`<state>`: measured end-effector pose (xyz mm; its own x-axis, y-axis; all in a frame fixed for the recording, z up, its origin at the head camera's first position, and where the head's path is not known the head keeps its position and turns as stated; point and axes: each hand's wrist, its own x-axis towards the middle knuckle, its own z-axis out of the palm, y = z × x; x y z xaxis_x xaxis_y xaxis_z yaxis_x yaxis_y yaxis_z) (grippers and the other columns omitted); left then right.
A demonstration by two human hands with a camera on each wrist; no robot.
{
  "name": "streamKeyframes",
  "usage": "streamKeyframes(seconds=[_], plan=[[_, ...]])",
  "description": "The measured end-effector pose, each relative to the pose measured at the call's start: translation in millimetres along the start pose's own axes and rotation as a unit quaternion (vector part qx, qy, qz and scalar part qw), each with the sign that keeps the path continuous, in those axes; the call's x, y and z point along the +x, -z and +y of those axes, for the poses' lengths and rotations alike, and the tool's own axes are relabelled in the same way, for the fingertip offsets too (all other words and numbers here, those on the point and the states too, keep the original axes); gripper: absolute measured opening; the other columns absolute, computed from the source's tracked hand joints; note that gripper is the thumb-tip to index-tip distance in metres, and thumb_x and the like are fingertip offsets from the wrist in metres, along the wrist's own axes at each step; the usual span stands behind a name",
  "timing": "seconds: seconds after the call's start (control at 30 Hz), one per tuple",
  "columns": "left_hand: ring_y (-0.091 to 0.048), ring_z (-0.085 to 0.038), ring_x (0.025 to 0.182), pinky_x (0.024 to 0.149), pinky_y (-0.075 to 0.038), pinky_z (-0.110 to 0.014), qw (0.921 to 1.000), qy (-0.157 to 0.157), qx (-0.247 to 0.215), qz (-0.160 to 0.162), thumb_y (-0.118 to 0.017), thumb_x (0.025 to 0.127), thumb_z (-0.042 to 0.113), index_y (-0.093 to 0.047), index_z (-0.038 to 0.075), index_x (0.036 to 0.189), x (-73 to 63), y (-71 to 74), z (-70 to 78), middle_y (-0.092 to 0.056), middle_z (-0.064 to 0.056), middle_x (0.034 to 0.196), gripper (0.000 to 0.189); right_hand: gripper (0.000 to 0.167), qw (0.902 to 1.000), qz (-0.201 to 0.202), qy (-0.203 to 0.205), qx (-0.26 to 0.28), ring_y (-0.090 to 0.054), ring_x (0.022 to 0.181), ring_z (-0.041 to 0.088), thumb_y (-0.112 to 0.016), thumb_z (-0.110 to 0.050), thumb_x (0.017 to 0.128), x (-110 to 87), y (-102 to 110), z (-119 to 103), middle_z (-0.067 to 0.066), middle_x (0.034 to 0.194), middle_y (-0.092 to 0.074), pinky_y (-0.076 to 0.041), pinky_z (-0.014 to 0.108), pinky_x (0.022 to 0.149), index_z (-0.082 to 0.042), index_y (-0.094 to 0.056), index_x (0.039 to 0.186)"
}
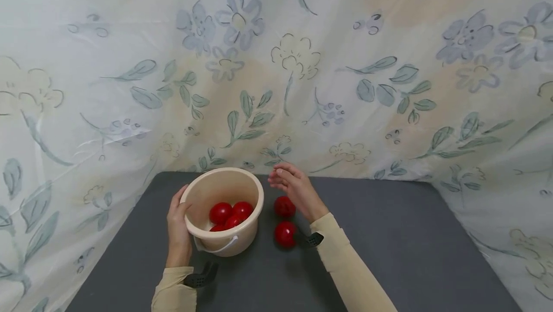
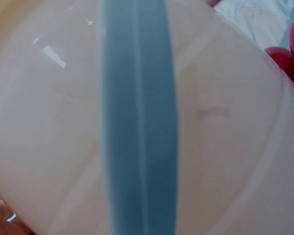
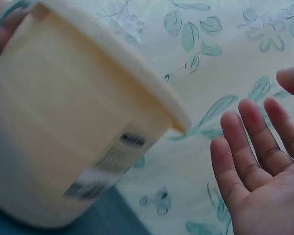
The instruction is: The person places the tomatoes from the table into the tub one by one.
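Observation:
A cream plastic bucket [image 1: 250, 235] holds several shiny red round fruits [image 1: 221, 213], whose exact kind I cannot tell. My left hand [image 1: 178, 228] grips its left side, thumb over the rim and fingers along the outside. The bucket leans a little, its mouth facing me. To its right, my right hand [image 1: 295, 188] is raised with nothing in it; in the right wrist view its fingers [image 3: 257, 142] are extended, apart from the bucket. Beneath and beside that hand, two more red fruits, a far one [image 1: 283, 206] and a near one [image 1: 285, 234], lie on the table.
The dark grey table [image 1: 380, 240] runs up to a floral cloth [image 1: 328, 86] behind and at both sides. The bucket's pale handle [image 1: 220, 248] hangs down at the front. A label [image 3: 105, 166] shows on the bucket's side.

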<state>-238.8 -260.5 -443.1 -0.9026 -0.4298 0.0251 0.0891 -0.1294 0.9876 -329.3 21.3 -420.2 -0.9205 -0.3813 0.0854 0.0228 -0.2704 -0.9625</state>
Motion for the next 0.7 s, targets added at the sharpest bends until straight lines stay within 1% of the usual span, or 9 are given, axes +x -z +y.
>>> streamKeyframes(seconds=[0.07,0.17,0.23,0.3,0.4,0.47,0.57,0.7], plan=[[-0.045,-0.008,0.128,0.098,-0.040,-0.011,1.0000,0.000,-0.002,0.000,-0.033,0.103,0.015,-0.044,0.013,0.152,-0.2,-0.3,0.2,-0.045,-0.002,0.152,0.050,0.030,0.9997,0.023,-0.002,0.000,-0.067,0.107,0.020,-0.061,-0.026,0.101,-9.7,5,8,0.006,0.111,-0.069,-0.054,0.031,0.098,-0.008,-0.059,0.125],[-0.044,-0.008,0.129,0.102,-0.040,-0.014,1.0000,0.004,-0.001,0.002,-0.033,0.104,0.016,-0.044,0.014,0.152,-0.6,-0.5,-0.3,-0.044,-0.002,0.153,0.050,0.027,0.9995,0.031,-0.005,0.005,-0.068,0.104,0.018,-0.060,-0.022,0.101,-22.8,11,22,0.006,0.110,-0.069,-0.055,0.030,0.097,-0.008,-0.058,0.124],[-0.043,-0.009,0.130,0.108,-0.038,-0.020,1.0000,0.008,0.001,0.003,-0.033,0.104,0.017,-0.043,0.016,0.153,-0.5,-0.2,-0.9,-0.043,-0.002,0.154,0.050,0.026,0.9996,0.029,-0.005,0.000,-0.068,0.103,0.018,-0.060,-0.021,0.101,-29.1,15,32,0.005,0.110,-0.069,-0.055,0.030,0.096,-0.008,-0.059,0.123],[-0.042,-0.010,0.132,0.114,-0.036,-0.027,0.9999,0.011,0.004,0.004,-0.032,0.104,0.017,-0.043,0.017,0.153,-0.1,0.4,-1.1,-0.042,-0.001,0.155,0.050,0.028,0.9995,0.028,0.000,-0.016,-0.068,0.106,0.022,-0.062,-0.022,0.100,-34.3,17,41,0.006,0.112,-0.070,-0.055,0.031,0.097,-0.007,-0.060,0.123],[-0.041,-0.011,0.134,0.120,-0.032,-0.037,0.9999,0.010,0.008,0.005,-0.032,0.104,0.018,-0.044,0.019,0.152,0.2,0.9,-1.5,-0.041,-0.002,0.157,0.049,0.037,0.9986,0.022,0.006,-0.048,-0.063,0.118,0.032,-0.066,-0.026,0.098,-41.6,20,53,0.011,0.122,-0.069,-0.053,0.031,0.100,-0.004,-0.060,0.127],[-0.041,-0.012,0.135,0.122,-0.030,-0.041,0.9999,0.009,0.010,0.003,-0.032,0.104,0.018,-0.044,0.019,0.152,0.2,0.9,-1.8,-0.040,-0.002,0.157,0.050,0.043,0.9978,0.016,0.007,-0.064,-0.058,0.125,0.037,-0.066,-0.027,0.097,-47.3,23,59,0.015,0.129,-0.066,-0.051,0.031,0.103,-0.002,-0.059,0.130],[-0.040,-0.012,0.135,0.123,-0.029,-0.043,0.9999,0.008,0.014,0.000,-0.031,0.105,0.019,-0.043,0.019,0.153,0.0,1.0,-2.6,-0.040,-0.002,0.158,0.050,0.044,0.9969,0.005,-0.001,-0.078,-0.054,0.130,0.037,-0.066,-0.026,0.097,-54.7,28,70,0.018,0.135,-0.062,-0.049,0.029,0.106,-0.003,-0.058,0.133],[-0.040,-0.011,0.134,0.123,-0.029,-0.044,0.9998,0.006,0.020,0.002,-0.031,0.104,0.019,-0.043,0.018,0.153,-1.0,0.2,-2.5,-0.041,-0.001,0.157,0.050,0.041,0.9962,-0.003,-0.011,-0.086,-0.054,0.130,0.031,-0.064,-0.027,0.098,-60.9,35,80,0.017,0.137,-0.060,-0.048,0.028,0.107,-0.006,-0.058,0.133]])
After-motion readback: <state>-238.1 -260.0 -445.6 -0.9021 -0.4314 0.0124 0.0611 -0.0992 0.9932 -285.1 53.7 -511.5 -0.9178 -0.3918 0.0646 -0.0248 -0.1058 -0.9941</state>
